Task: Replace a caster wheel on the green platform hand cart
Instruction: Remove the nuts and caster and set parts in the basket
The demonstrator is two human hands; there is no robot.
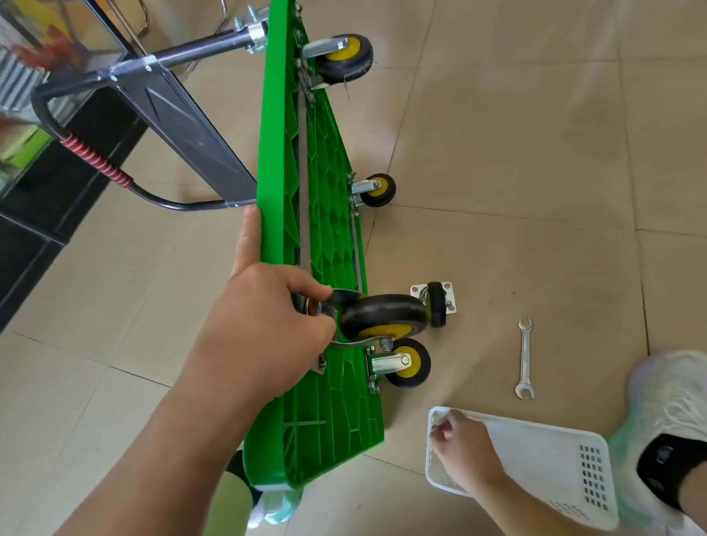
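Our green plastic platform cart [284, 182] stands on its long edge on the beige tiled floor [520, 141], ribbed underside facing right and its black folded handle [98, 116], wrapped in red and black cord, lying out to the left. Our left hand [265, 323] grips a black-tyred caster wheel with a yellow hub [381, 317] by its steel fork, holding it against the underside at the near upper corner, one finger stretched along the top edge of the deck. Three mounted casters show on the underside: one far and high [348, 59], one far and low [377, 190], and one just below the held wheel [407, 362]. A loose black caster on a square steel plate [435, 304] lies on the floor just right of the held wheel. A silver double-ended open spanner [524, 358] lies farther right, apart from it. Near us sits a white perforated plastic basket [551, 461]; our right hand [458, 440] reaches into its far left corner with fingertips bunched together, though we cannot tell whether they pinch anything. A white trainer [669, 401] stands right of the basket.
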